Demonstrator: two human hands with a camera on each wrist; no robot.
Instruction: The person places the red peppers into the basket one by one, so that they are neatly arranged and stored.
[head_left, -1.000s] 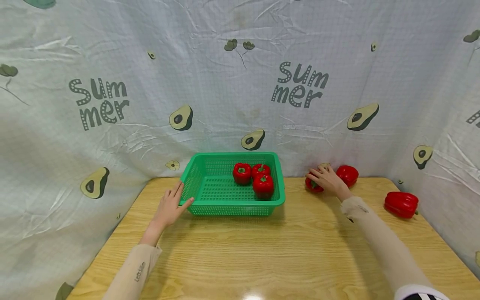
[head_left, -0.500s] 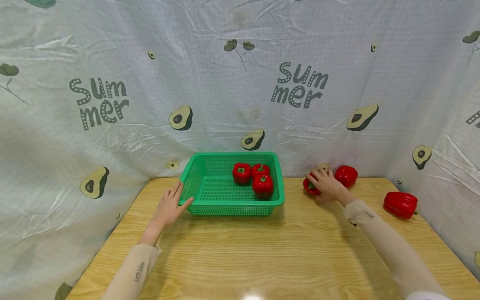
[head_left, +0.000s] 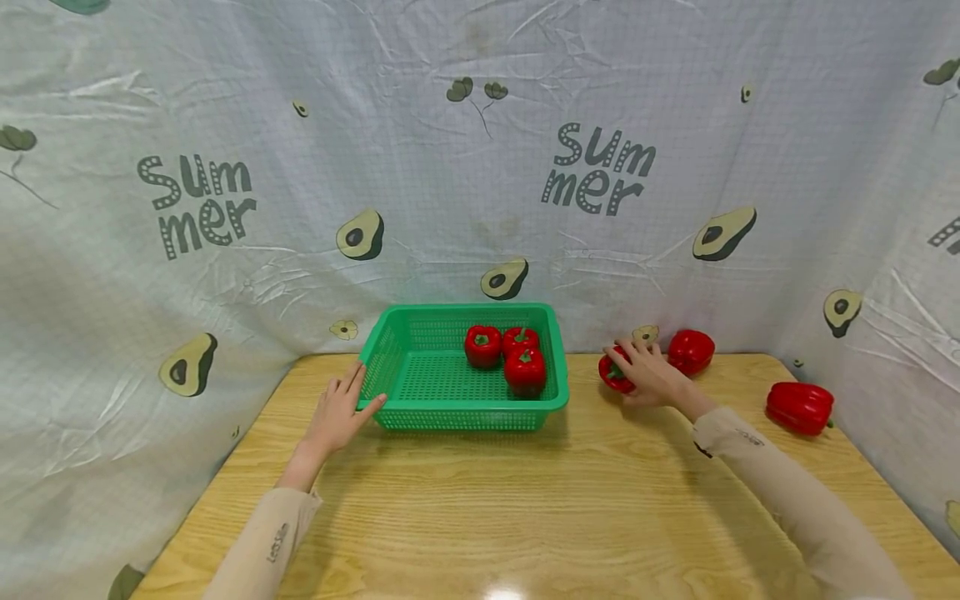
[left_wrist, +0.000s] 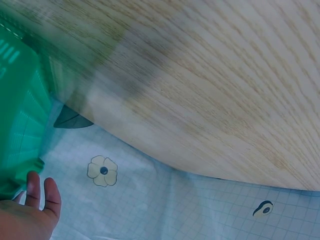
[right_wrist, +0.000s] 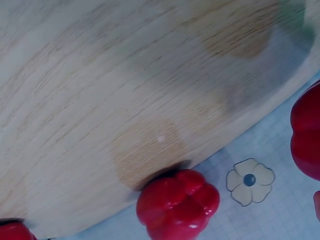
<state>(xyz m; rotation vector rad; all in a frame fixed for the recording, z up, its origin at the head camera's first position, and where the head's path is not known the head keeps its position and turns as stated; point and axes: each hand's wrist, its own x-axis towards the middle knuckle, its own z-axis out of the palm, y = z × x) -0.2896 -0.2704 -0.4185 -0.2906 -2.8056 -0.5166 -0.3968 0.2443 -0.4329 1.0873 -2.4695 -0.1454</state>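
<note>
My right hand (head_left: 651,375) holds a red bell pepper (head_left: 613,377) from above, right of the green basket, its fingers over the pepper's top. In the right wrist view that pepper (right_wrist: 307,132) shows at the right edge with a sliver of fingertip below it. My left hand (head_left: 337,415) rests on the near left corner of the green plastic basket (head_left: 450,406), thumb and fingers spread along the rim. The left wrist view has this hand (left_wrist: 30,217) beside the basket's wall (left_wrist: 25,120), fingers fairly straight. Three red bell peppers (head_left: 526,372) stand upright inside the basket's right half.
Behind my right hand a red bell pepper (head_left: 691,352) sits by the back edge. Another red bell pepper (head_left: 799,408) lies on its side near the right edge. A white cloth (head_left: 420,167) printed with avocados hangs behind and beside the wooden table (head_left: 480,500).
My right hand has shifted a little left and nearer to me, and the bell pepper in it has moved along. The left hand and the basket have stayed put.
</note>
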